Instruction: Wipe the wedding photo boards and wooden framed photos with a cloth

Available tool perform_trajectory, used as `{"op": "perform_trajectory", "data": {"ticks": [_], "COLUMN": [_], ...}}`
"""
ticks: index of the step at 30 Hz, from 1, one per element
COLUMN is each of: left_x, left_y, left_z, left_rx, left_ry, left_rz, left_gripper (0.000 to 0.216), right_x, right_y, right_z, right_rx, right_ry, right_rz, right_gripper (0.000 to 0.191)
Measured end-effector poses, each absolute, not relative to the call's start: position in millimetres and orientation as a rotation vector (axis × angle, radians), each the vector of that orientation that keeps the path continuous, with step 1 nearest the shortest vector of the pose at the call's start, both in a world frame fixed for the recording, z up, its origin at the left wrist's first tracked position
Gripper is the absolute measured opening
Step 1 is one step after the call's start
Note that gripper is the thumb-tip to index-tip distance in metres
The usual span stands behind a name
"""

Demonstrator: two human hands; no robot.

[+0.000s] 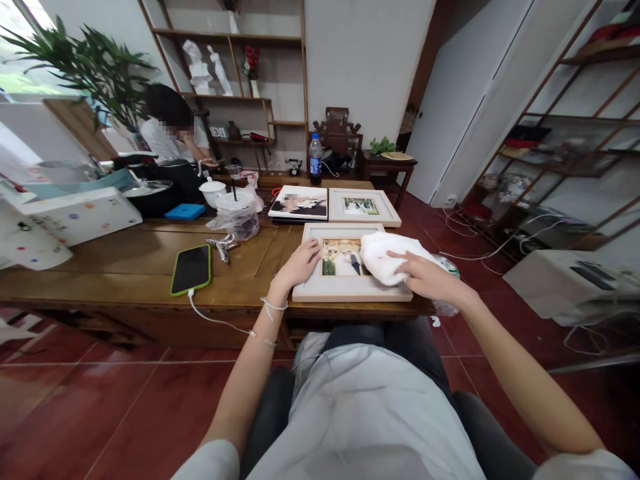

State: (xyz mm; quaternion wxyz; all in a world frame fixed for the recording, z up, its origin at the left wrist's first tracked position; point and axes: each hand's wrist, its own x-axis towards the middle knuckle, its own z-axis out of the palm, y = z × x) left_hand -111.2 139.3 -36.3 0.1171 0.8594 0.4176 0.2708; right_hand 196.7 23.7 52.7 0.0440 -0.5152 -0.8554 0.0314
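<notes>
Soft white cloth [383,259], pale matt frame [350,289] – perhaps wood, glossy photo [341,258], smooth brown wooden table [125,260]

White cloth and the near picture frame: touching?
Touching. The head view shows the white cloth lying on the near frame, overlapping its glass and right border, with the right hand resting on top.

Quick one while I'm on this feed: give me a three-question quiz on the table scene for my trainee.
1. True or false: the right hand rests on a white cloth lying on the nearest picture frame.
2. Where is the left hand? A) on the frame's left edge B) on the person's lap C) raised in the air
3. Fill in: the phone in the green case has a ____ plugged into it.
Key: 1 true; 2 A; 3 cable.
</notes>
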Motion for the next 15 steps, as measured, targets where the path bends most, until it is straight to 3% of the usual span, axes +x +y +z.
{"op": "perform_trajectory", "data": {"ticks": [3, 6, 9, 12, 15], "left_x": [-111.2, -111.6, -112.1, -111.9, -111.2], "left_y": [138.7, 137.2, 136.0, 136.2, 137.3], "left_z": [-36.0, -35.1, -34.6, -35.1, -36.1], "left_rx": [2.517, 2.522, 2.519, 2.517, 2.516], "left_ry": [1.231, 1.232, 1.229, 1.230, 1.235], "left_rz": [0.788, 0.785, 0.784, 0.795, 0.810], "left_gripper": [0.040, 0.039, 0.039, 0.039, 0.039], "right_x": [197.3, 192.0, 185.2, 174.7, 163.0], "right_y": [56.8, 98.9, 132.1, 142.7, 129.2], "right_z": [44.8, 41.9, 40.4, 35.3, 31.7], "right_rx": [-1.567, -1.567, -1.578, -1.631, -1.622], "right_ry": [-2.480, -2.374, -2.349, -2.463, -2.579], "right_rz": [0.016, -0.056, -0.149, -0.240, -0.351], "right_gripper": [0.052, 0.042, 0.046, 0.057, 0.055]}}
